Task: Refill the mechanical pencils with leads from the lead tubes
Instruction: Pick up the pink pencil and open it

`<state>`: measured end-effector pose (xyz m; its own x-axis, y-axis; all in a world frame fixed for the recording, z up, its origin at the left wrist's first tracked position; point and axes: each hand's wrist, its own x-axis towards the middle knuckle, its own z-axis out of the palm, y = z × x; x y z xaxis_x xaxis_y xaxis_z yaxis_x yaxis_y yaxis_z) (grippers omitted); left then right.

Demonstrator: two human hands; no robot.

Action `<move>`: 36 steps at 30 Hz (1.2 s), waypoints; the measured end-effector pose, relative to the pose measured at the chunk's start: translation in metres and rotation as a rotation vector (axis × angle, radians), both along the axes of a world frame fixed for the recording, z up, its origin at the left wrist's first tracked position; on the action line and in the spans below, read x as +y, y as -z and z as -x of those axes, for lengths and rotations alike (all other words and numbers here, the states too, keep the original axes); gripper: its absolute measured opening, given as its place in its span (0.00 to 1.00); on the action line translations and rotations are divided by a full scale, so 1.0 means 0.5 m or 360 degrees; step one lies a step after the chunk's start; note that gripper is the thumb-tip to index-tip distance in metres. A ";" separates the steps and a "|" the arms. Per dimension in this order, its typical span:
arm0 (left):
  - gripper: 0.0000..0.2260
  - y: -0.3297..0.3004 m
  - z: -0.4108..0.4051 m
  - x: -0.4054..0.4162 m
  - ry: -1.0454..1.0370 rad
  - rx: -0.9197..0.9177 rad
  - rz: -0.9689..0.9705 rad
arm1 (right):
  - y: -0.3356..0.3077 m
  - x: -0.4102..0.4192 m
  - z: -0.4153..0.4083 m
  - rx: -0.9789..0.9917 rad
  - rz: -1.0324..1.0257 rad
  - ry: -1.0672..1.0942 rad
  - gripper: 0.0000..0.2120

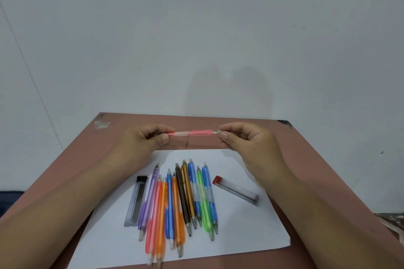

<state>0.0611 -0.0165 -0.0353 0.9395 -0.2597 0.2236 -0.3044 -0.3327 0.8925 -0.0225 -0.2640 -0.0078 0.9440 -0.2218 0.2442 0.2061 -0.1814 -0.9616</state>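
The person held a pink mechanical pencil (192, 133) level above the table's (306, 159) far edge, at 12 o'clock from the row of pencils (179, 203) on the white paper (240, 236). The left hand (144, 140) curled round its barrel end; the right hand (247, 140) pinched its metal tip. Two lead tubes (136, 201) (237, 190) flanked the row at 9 and 3 o'clock.

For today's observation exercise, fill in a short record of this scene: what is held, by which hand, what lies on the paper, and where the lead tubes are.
held: pink pencil, level above the table
left hand: pinches one end
right hand: pinches the cap end
on the white paper: row of coloured pencils
black-capped lead tube: left of the row
red-capped lead tube: right of the row, angled
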 end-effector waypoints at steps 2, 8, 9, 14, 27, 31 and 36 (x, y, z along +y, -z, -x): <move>0.15 0.000 -0.001 0.000 0.0001 0.0003 -0.0014 | -0.001 0.000 0.002 -0.0001 0.0052 0.0021 0.07; 0.15 0.002 -0.003 0.001 -0.0009 -0.0007 -0.0021 | 0.000 0.000 0.003 -0.0013 0.0173 0.0078 0.06; 0.15 0.003 -0.004 0.001 -0.0006 -0.0008 -0.0024 | 0.001 0.000 0.002 -0.0015 0.0193 0.0083 0.06; 0.15 0.001 -0.002 0.001 0.0009 -0.0007 -0.0038 | 0.004 0.001 0.001 -0.0012 0.0183 0.0077 0.06; 0.11 -0.030 0.042 -0.014 0.0202 0.0002 -0.0029 | -0.001 0.008 -0.003 0.0147 -0.0646 -0.0139 0.08; 0.13 -0.045 0.081 -0.036 0.0374 -0.0115 -0.0137 | -0.006 0.032 -0.004 0.0261 -0.1139 -0.0383 0.16; 0.18 -0.059 0.114 -0.055 0.0533 -0.0255 -0.0369 | -0.019 0.040 -0.003 0.0151 -0.1675 -0.0469 0.18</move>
<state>0.0039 -0.0438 -0.0057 0.7529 -0.6048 0.2596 -0.5583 -0.3780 0.7385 -0.0211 -0.2442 0.0016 0.9992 -0.0394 -0.0118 0.0236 0.7839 -0.6204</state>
